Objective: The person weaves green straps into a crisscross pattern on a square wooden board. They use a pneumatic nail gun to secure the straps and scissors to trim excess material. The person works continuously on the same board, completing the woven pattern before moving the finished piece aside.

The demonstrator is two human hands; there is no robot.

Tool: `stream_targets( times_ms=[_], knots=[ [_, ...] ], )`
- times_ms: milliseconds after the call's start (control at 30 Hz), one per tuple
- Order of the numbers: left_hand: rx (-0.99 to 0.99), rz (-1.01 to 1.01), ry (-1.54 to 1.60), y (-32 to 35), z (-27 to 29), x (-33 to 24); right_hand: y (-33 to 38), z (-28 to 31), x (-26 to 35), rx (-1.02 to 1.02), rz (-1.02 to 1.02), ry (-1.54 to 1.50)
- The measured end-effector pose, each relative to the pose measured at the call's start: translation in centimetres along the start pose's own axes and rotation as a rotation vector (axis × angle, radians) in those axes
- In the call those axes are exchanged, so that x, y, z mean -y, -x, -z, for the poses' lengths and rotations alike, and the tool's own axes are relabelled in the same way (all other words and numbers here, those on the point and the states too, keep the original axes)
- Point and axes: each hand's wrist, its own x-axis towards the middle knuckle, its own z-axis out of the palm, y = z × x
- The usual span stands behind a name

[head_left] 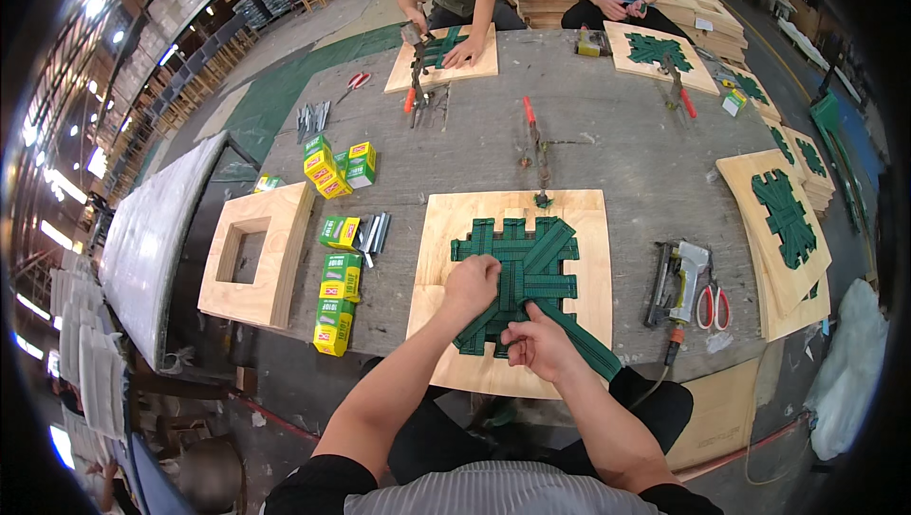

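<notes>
In front of me lies a pale wooden board (pixel 446 230) with green webbing straps (pixel 550 255) woven across its middle. My left hand (pixel 472 287) is closed, its curled fingers down on the left part of the weave; anything pinched under them is hidden. My right hand (pixel 539 339) is closed at the lower part, its thumb on a green webbing strap (pixel 586 348) that runs off the board's lower right edge. On the table right of the board are a staple gun (pixel 688 282) with an air hose and red-handled scissors (pixel 712 307).
Yellow-green staple boxes (pixel 340 277), loose staple strips (pixel 376 235) and stacked wooden frames (pixel 216 263) stand left. An air tool with a red fitting (pixel 531 121) lies beyond the board. Webbed boards (pixel 759 202) are stacked right. Across the table, two people work on similar boards (pixel 484 64).
</notes>
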Motion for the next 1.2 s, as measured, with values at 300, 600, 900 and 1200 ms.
stream_targets(
  times_ms=[300,600,900,1200],
  knots=[
    [0.365,0.135,0.132,-3.9,1.8,1.8,-4.9,1.6,0.9,0.238,-0.130,-0.741],
    [0.428,0.231,0.258,-3.7,1.9,2.9,-6.7,1.7,2.9,0.226,-0.298,-0.597],
    [0.492,0.407,0.248,-5.0,2.5,1.3,-7.6,1.8,2.7,0.179,-0.268,-0.409],
    [0.532,0.458,0.355,-5.7,2.5,1.4,-7.1,1.0,2.5,0.187,-0.200,-0.387]
  ],
)
